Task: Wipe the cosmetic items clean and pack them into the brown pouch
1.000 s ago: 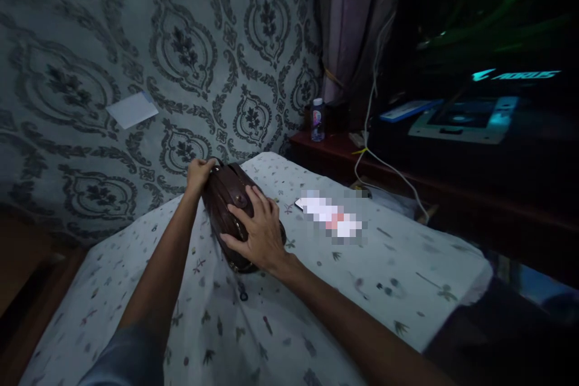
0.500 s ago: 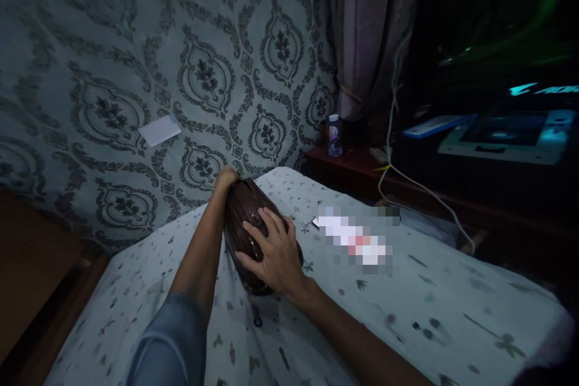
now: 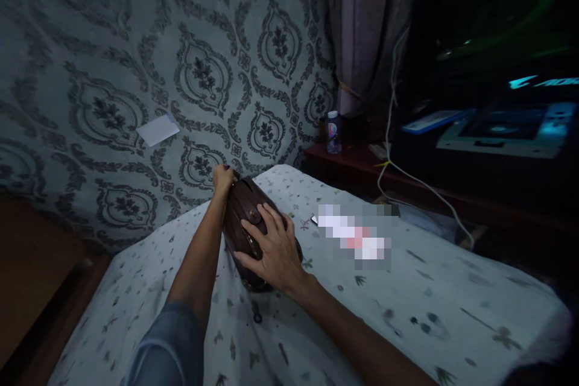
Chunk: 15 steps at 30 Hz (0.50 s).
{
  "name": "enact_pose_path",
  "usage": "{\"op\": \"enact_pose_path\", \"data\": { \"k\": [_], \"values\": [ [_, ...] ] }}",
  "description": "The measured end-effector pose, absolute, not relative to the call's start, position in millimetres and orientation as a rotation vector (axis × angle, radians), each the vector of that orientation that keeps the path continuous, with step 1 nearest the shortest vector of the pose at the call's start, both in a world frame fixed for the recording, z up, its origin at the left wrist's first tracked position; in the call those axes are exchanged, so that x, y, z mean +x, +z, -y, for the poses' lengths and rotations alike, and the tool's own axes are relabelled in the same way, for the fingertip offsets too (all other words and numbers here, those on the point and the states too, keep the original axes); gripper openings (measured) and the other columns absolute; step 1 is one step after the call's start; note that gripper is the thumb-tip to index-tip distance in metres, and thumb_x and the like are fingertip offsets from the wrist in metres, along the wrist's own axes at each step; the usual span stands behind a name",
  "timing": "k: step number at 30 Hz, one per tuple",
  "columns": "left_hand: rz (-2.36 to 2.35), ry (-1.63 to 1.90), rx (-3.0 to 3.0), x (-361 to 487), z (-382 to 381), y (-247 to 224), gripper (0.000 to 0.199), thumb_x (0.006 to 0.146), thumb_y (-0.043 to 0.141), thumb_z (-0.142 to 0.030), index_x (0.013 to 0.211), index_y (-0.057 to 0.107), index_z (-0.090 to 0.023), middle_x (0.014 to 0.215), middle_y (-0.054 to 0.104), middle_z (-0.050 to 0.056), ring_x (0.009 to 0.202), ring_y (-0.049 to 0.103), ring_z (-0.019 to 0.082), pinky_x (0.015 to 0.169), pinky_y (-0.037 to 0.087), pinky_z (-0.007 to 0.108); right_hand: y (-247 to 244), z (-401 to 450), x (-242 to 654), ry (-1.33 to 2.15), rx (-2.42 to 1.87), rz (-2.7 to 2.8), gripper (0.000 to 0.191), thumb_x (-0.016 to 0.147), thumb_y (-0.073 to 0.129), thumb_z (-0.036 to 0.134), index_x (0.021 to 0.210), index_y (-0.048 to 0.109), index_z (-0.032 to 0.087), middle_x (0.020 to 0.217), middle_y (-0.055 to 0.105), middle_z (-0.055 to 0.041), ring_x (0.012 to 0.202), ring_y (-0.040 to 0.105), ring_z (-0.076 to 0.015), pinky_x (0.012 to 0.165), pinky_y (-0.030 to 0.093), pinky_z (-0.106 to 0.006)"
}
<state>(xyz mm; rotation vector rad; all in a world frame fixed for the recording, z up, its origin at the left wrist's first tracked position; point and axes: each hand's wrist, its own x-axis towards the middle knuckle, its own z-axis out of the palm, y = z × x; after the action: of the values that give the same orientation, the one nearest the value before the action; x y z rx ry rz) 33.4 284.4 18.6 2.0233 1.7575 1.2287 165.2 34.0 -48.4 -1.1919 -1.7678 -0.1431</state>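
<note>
A dark brown leather handbag (image 3: 239,241) with a snap tab and gold-coloured metal fittings lies on the patterned bed sheet (image 3: 253,344). My left hand (image 3: 223,180) is closed at the bag's far end, and a small dark piece of the bag shows at its fingers. Which part it grips, strap or zip end, I cannot tell. Spread across the bag's near right side, my right hand (image 3: 274,247) rests with fingers apart. Below the bag, a small dark ring-shaped thing (image 3: 257,317) shows on the sheet.
To the right on the bed, a lit phone (image 3: 344,229) is mostly blurred out. Beyond stands a bottle (image 3: 333,132) on a dark red ledge (image 3: 353,155), with a white cable (image 3: 427,187) hanging nearby. A white card (image 3: 158,129) is on the wallpapered wall.
My left hand has shifted slightly up and left at the bag's far end, and a small dark piece now shows by its fingers. The right hand stays on the bag.
</note>
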Motion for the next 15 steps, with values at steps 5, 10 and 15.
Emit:
{"op": "enact_pose_path", "data": {
  "k": [5,10,15],
  "values": [
    [-1.712,1.367,2.015,37,-273,25,0.016,0.086,0.060,-0.029,0.086,0.065,-0.014,0.085,0.067,0.003,0.083,0.063,0.018,0.075,0.050,0.032,-48,-33,167,-0.151,-1.180,1.780,0.056,0.084,0.061,0.054,0.131,0.057,0.025,0.145,0.045,-0.0170,0.138,0.036,-0.0331,0.110,0.024,-0.057],
    [-1.495,1.443,2.052,40,-262,29,0.014,0.079,0.057,-0.028,0.070,0.060,-0.019,0.067,0.061,-0.001,0.070,0.059,0.015,0.067,0.044,0.025,-50,-35,166,-0.168,-1.227,1.702,0.058,0.094,0.045,0.043,0.144,0.038,0.012,0.147,0.042,-0.0197,0.138,0.035,-0.0298,0.111,0.028,-0.052],
    [-1.421,1.406,1.993,37,-266,28,0.016,0.080,0.057,-0.028,0.067,0.056,-0.019,0.059,0.055,-0.004,0.060,0.055,0.013,0.060,0.043,0.024,-56,-41,165,-0.224,-1.232,1.618,0.057,0.092,0.048,0.042,0.139,0.041,0.009,0.145,0.044,-0.0216,0.138,0.035,-0.0312,0.109,0.034,-0.050]
  ]
}}
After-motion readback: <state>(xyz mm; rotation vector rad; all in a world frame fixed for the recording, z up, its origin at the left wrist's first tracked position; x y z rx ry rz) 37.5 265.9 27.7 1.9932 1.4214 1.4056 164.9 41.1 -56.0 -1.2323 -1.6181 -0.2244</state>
